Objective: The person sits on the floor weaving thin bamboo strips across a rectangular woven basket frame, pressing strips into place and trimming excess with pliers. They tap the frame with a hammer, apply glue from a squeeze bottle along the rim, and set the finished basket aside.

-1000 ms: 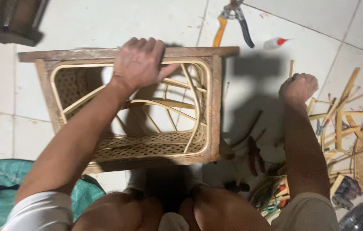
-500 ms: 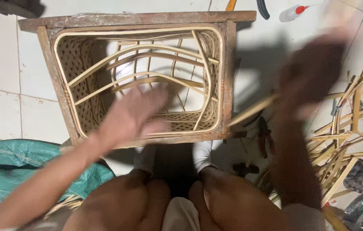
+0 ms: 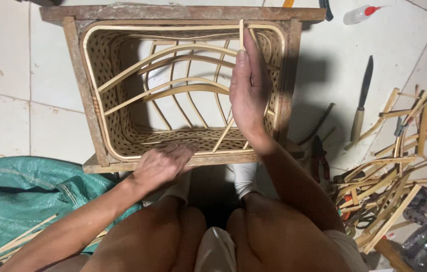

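A woven bamboo basket (image 3: 118, 126) sits inside a rough wooden frame (image 3: 80, 80) on the tiled floor, with curved bamboo ribs crossing its open middle. My left hand (image 3: 160, 163) rests flat on the frame's near edge, fingers spread. My right hand (image 3: 248, 90) is over the basket's right side, holding a thin bamboo strip (image 3: 241, 35) that runs from the far rim down toward the near wall.
A pile of bamboo strips (image 3: 400, 166) lies on the right. A knife (image 3: 362, 103), dark pliers (image 3: 319, 153) and a small glue bottle (image 3: 359, 14) lie on the tiles. A green sack (image 3: 27, 196) is at the left. My knees are below.
My left hand has come off the frame's far rim and settled on its near edge. My right hand swung from the strip pile over into the basket with a strip.
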`<state>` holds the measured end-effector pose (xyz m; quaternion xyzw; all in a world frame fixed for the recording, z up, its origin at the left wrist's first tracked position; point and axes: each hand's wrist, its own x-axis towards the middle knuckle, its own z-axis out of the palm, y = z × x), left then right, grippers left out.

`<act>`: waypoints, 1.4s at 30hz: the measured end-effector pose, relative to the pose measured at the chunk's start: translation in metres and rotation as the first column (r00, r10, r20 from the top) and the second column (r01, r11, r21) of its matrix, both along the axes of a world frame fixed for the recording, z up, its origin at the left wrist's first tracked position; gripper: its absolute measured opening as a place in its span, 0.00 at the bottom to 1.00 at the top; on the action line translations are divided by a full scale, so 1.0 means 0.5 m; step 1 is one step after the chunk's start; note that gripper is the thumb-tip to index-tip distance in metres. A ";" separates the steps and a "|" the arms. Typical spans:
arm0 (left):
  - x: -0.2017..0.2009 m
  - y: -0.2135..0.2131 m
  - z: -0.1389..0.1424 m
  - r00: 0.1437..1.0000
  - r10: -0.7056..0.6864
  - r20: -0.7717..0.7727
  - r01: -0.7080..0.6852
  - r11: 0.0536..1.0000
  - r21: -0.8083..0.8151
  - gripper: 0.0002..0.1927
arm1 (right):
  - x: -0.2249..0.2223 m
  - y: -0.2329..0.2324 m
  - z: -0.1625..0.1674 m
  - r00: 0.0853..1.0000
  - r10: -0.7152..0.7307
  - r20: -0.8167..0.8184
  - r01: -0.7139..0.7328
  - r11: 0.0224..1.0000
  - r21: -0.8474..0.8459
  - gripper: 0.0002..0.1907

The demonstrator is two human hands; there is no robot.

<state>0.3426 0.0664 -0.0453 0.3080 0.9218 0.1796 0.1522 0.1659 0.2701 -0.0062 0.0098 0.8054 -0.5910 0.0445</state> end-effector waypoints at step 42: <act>-0.101 -0.109 0.169 0.983 0.125 -0.136 -0.158 0.950 -0.270 0.35 | 0.001 0.571 0.075 0.874 -0.382 0.301 0.065 0.704 0.707 0.22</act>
